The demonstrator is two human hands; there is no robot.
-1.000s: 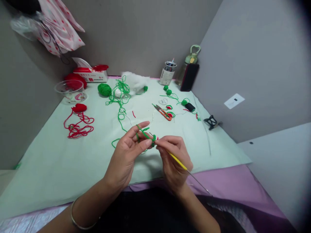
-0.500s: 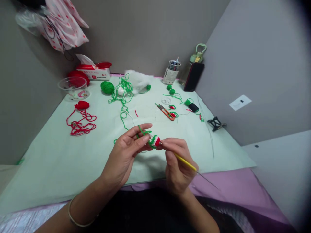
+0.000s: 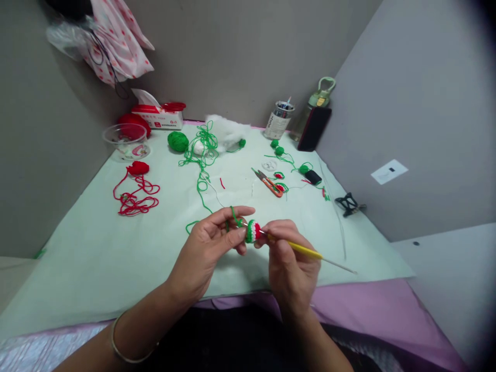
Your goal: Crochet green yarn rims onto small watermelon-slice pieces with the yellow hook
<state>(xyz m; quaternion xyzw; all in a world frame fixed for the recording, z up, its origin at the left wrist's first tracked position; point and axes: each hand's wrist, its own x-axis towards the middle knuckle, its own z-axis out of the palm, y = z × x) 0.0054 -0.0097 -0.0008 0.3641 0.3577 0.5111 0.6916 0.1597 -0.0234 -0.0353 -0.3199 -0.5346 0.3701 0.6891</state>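
My left hand (image 3: 211, 243) pinches the green edge of a small crocheted piece (image 3: 253, 231) banded in green, white and red. Green yarn (image 3: 234, 214) loops over its raised index finger and runs back to a loose tangle (image 3: 205, 142) on the table. In my right hand (image 3: 292, 258) is a crochet hook (image 3: 306, 251) with a yellow handle, gripped like a pen. Its metal shaft passes by the crocheted piece, and the tip shows near the green yarn at the left fingertips. The hook's thin rear end points to the lower right.
Orange-handled thread snips (image 3: 269, 183) lie beyond my hands, near small red-and-green crocheted pieces (image 3: 280, 188). Red yarn (image 3: 137, 196) and a clear plastic tub (image 3: 127, 142) are left. Behind stand white stuffing (image 3: 228, 132), a pen can (image 3: 279, 121), a bottle (image 3: 321, 98) and a phone (image 3: 314, 129).
The view has shifted slightly, so everything sits a little to the right. The crocheted piece has turned more upright, and the hook now lies flatter, its tip showing at the green yarn.
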